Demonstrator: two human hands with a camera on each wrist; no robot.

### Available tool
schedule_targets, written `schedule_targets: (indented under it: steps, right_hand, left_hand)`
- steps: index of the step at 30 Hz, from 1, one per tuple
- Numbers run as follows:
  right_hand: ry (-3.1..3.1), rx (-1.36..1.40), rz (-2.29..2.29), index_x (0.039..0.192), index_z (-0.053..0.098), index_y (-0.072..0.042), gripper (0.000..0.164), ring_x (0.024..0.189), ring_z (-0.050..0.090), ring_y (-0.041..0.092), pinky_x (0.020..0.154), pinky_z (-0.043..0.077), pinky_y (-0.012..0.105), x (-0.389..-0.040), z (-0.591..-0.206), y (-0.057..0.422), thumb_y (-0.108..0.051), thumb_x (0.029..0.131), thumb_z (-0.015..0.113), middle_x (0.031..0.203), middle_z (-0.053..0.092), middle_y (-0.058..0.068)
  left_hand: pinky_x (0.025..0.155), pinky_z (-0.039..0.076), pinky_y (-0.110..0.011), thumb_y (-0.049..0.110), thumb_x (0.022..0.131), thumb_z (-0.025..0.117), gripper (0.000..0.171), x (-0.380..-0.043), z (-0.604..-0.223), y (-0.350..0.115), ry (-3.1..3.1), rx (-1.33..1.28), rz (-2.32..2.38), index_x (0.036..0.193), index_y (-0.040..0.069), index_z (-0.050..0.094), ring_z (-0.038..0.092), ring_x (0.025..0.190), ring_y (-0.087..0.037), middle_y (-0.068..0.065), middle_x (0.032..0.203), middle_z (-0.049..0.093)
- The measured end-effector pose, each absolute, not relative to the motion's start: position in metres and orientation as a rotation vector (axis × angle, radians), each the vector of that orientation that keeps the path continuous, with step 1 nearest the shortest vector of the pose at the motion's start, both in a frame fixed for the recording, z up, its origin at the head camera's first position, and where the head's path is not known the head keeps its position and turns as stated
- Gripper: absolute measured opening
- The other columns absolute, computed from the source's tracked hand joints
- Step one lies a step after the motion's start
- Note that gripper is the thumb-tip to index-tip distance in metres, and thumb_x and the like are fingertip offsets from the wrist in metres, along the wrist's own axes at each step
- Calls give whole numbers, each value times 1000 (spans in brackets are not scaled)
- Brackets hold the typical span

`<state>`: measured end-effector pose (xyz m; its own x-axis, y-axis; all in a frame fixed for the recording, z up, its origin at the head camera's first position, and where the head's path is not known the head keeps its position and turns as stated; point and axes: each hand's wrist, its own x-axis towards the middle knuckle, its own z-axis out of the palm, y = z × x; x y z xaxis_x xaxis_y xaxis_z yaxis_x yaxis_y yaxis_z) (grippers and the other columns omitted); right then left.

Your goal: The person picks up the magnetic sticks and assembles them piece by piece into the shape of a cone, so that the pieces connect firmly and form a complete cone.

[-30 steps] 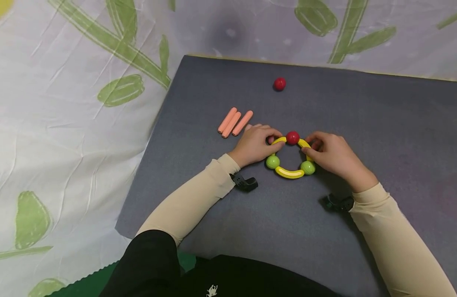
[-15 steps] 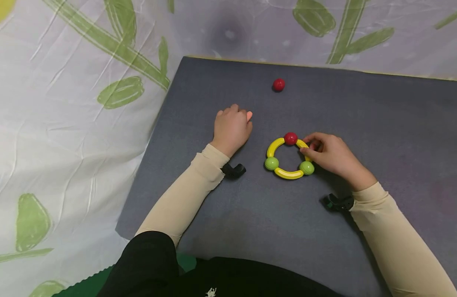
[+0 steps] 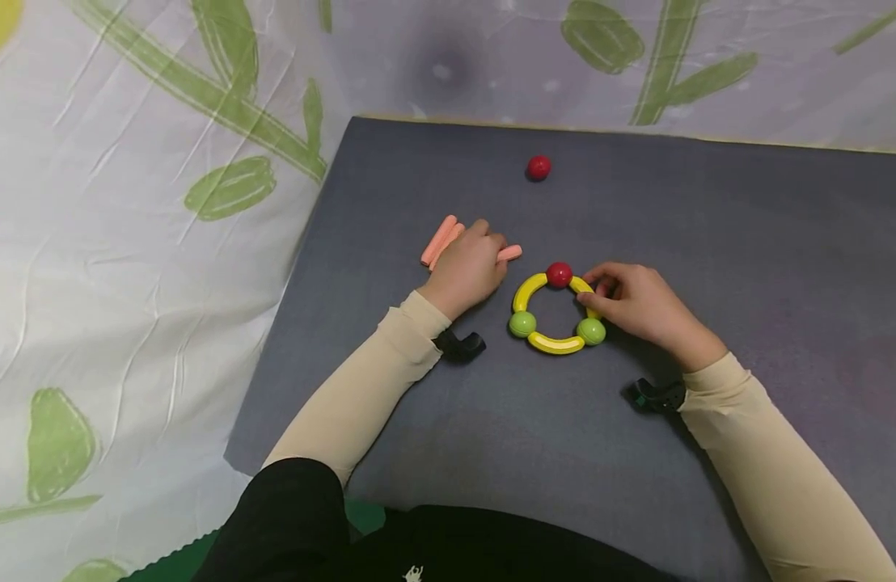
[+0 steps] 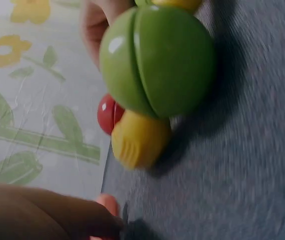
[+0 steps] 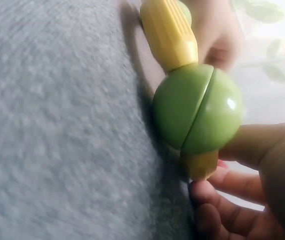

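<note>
The left hand (image 3: 466, 271) has a pink stick (image 3: 509, 253) in its grip, the fingers closed over most of it so that only one end shows past them. The stick is on the side of the hand away from the table's (image 3: 768, 242) left edge, well in from the far-left corner. Its visible end points away from that edge, toward the unseen right side and a touch toward the far edge; as far as the covered part lets one judge, its long axis runs roughly along the far edge.

The relation that seems to matter most is between this end and the ring (image 3: 556, 345): the ring lies just beside it, on the side away from the left edge and a little closer to the person. The ring's red ball (image 3: 560, 275) sits at its far side, near the stick's end. The left hand is clearly the nearer one to the stick; the right hand (image 3: 640, 307) is across the ring, its grip narrow, pinching a yellow piece (image 3: 582, 285).

Two other pink sticks (image 3: 438, 240) lie between the left hand and the left edge, their long axes slanting more along that edge. Whether the held stick touches the table cannot be told.
</note>
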<state>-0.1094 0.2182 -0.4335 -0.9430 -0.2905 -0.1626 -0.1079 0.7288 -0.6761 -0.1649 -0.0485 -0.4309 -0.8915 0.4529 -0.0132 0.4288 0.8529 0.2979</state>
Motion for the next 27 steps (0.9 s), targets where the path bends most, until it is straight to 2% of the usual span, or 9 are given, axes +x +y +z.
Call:
schedule_targets:
  steps: [3, 8, 16, 22, 27]
  right_hand:
    - [2671, -335, -1032, 116, 74, -5, 28, 62, 56, 17, 56, 43, 29, -108, -437, 215, -27, 98, 76, 86, 66, 6]
    - [2686, -360, -1043, 115, 74, -5, 25, 61, 56, 17, 55, 44, 29, -107, -441, 213, -23, 97, 77, 84, 66, 6]
    - [2695, -380, -1035, 115, 74, -6, 25, 61, 55, 17, 56, 43, 29, -109, -441, 214, -24, 97, 76, 83, 65, 5]
    - [2711, -397, -1031, 113, 75, -7, 24, 59, 55, 16, 55, 43, 29, -110, -441, 213, -25, 98, 76, 82, 65, 5]
    - [2714, -403, -1028, 113, 75, -7, 24, 59, 55, 15, 54, 42, 29, -110, -441, 214, -26, 98, 75, 82, 65, 4]
  left_hand:
    - [79, 51, -30, 21, 103, 65, 26, -163, -431, -46, 2883, 717, 584, 124, 9, 75, 57, 89, -19, -6, 107, 62]
    - [80, 50, -26, 29, 104, 66, 25, -159, -428, -43, 2834, 823, 898, 121, 13, 74, 58, 88, -14, -1, 108, 65]
    - [81, 49, -26, 21, 100, 74, 21, -153, -417, -40, 2682, 1112, 1349, 116, 10, 76, 61, 91, -20, -3, 108, 72]
    - [83, 51, -33, 21, 99, 76, 20, -148, -413, -36, 2560, 1135, 1456, 116, 11, 77, 63, 93, -23, -1, 109, 74]
    - [84, 51, -33, 19, 99, 75, 22, -148, -414, -34, 2549, 1137, 1420, 119, 9, 76, 65, 96, -25, -3, 110, 75]
